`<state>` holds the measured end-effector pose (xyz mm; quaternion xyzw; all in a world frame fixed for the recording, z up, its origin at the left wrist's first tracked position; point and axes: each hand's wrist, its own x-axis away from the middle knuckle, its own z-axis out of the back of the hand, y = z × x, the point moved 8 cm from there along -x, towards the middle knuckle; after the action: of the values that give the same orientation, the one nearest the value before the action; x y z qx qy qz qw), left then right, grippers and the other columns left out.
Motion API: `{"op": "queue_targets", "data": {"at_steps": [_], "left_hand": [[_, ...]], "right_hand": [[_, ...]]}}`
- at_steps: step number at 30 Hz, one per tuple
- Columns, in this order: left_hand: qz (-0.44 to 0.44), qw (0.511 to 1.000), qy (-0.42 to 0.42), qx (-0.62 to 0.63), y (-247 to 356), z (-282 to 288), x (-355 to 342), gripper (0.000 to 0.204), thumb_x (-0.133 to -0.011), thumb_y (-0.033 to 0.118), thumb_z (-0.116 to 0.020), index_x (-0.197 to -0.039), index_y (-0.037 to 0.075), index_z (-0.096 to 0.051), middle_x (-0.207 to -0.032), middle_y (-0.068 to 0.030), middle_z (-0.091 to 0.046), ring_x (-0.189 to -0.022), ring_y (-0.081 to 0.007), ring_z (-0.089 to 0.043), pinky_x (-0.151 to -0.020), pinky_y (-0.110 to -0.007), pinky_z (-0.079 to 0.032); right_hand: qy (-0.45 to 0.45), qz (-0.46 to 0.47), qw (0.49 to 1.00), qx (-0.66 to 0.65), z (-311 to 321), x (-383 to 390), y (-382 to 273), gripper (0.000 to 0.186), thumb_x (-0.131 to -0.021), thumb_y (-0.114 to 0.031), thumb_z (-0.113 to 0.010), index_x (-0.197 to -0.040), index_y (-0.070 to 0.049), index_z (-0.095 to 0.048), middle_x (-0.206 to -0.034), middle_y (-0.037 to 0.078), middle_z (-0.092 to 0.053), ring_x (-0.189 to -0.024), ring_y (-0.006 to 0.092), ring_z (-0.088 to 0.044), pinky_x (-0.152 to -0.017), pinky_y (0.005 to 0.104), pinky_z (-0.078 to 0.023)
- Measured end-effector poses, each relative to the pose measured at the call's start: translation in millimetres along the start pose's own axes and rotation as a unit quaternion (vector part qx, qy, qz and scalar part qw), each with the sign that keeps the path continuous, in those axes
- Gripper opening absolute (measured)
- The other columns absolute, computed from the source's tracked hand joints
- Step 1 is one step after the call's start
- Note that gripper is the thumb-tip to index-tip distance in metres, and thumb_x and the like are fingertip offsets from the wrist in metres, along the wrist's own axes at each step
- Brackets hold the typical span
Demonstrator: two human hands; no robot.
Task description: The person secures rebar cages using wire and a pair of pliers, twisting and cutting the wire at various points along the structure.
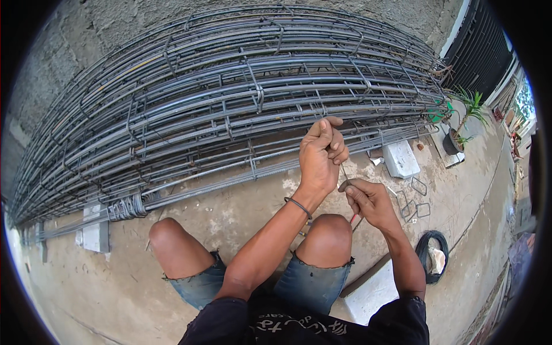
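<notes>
In front of me, my left hand (323,152) is closed, its fingers curled near the lowest bars of the stacked rebar cages (230,98). A short, thin wire (344,171) runs from its fingers down to my right hand (371,202). That hand pinches the wire's lower end between thumb and fingers, above my right knee. A small red piece (354,218) shows just under the right hand; I cannot make out what it belongs to. Along the near edge of the cages lie loose long bars (276,166), with a bunch of steel stirrups (127,207) around them at the left.
White blocks (401,160) stand under the bars. Several square stirrups (422,209) and a black wire coil (424,265) lie on the concrete at the right. A white slab (371,296) is beside my right thigh. A potted plant (452,142) stands beyond the cages' right end.
</notes>
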<state>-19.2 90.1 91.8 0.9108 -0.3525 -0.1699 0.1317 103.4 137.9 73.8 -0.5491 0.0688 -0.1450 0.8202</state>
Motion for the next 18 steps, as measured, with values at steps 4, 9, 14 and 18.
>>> {"op": "queue_targets", "data": {"at_steps": [4, 9, 14, 18], "left_hand": [[0.006, 1.000, -0.023, 0.005, 5.0, 2.0, -0.4, 0.028, -0.096, 0.028, -0.046, -0.107, 0.003, -0.054, -0.062, 0.0014, -0.039, -0.054, -0.0068, -0.032, -0.048, -0.022, -0.029], [-0.014, 0.996, -0.054, -0.073, 22.9, 22.4, 3.2, 0.033, -0.095, 0.026, -0.049, -0.115, 0.000, -0.051, -0.069, -0.0005, -0.049, -0.062, -0.0076, -0.041, -0.054, -0.026, -0.040], [-0.016, 0.989, -0.007, -0.148, 13.8, 36.3, 18.0, 0.039, -0.094, 0.027, -0.050, -0.116, -0.005, -0.053, -0.076, -0.0008, -0.048, -0.069, -0.0084, -0.047, -0.085, -0.038, -0.053], [0.122, 0.986, -0.107, 0.038, 6.5, 22.8, 34.9, 0.032, -0.088, 0.019, -0.059, -0.109, -0.005, -0.058, -0.078, -0.0033, -0.052, -0.074, -0.0133, -0.053, -0.099, -0.047, -0.045]], "right_hand": [[-0.008, -0.029, 0.997, -0.075, -1.0, -3.4, 11.8, 0.022, -0.094, -0.018, -0.054, -0.089, 0.002, -0.065, -0.053, -0.002, -0.043, -0.044, 0.0048, -0.037, -0.040, 0.0217, -0.029], [-0.120, -0.113, 0.961, -0.223, 4.8, 7.6, 41.4, 0.025, -0.093, -0.020, -0.055, -0.084, 0.003, -0.061, -0.050, -0.003, -0.037, -0.041, 0.0039, -0.028, -0.037, 0.0209, -0.022], [-0.134, -0.139, 0.959, -0.206, 5.7, 11.6, 56.3, 0.030, -0.093, -0.024, -0.055, -0.081, 0.003, -0.058, -0.049, -0.005, -0.033, -0.040, 0.0036, -0.025, -0.037, 0.0204, -0.019], [-0.261, -0.101, 0.898, -0.340, 22.9, 18.3, 66.5, 0.033, -0.091, -0.023, -0.058, -0.077, 0.007, -0.055, -0.052, 0.001, -0.038, -0.039, 0.0029, -0.026, -0.034, 0.0214, -0.017]]}}
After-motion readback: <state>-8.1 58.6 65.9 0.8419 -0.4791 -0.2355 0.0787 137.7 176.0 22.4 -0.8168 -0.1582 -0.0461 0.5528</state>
